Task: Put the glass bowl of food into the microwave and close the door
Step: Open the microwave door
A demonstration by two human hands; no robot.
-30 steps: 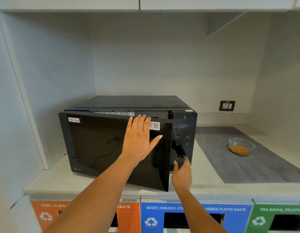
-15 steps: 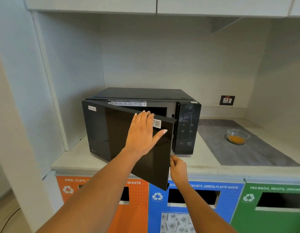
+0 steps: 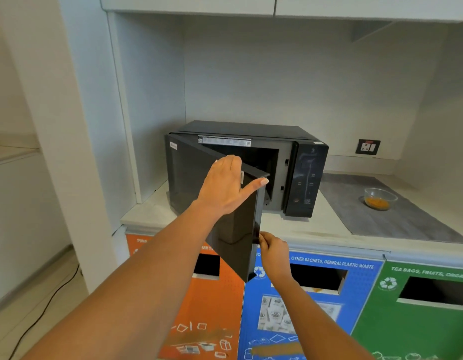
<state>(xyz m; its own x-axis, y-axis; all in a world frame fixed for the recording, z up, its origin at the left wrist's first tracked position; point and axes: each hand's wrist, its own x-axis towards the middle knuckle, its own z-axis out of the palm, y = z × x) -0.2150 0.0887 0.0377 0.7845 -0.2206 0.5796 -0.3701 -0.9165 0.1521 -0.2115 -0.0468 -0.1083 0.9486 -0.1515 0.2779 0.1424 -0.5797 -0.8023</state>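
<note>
A black microwave (image 3: 307, 172) stands on the pale counter, its door (image 3: 188, 183) swung about halfway out to the left. My left hand (image 3: 225, 185) lies on the door's outer face with its fingers curled over the top edge. My right hand (image 3: 273, 252) pinches the door's free edge near the bottom. The dark cavity shows behind the door. A clear glass bowl (image 3: 380, 198) with orange food sits on a grey mat (image 3: 406, 219) to the right of the microwave, apart from both hands.
The counter (image 3: 316, 229) sits in a white alcove with cupboards above and a wall socket (image 3: 368, 146) at the back right. Below are orange (image 3: 212, 307), blue (image 3: 316, 307) and green (image 3: 419, 320) waste bins. A black cable (image 3: 43, 307) runs on the floor at the left.
The door has swung further open toward the left with both hands on it. The view has pulled back from the microwave. The bowl has not moved.
</note>
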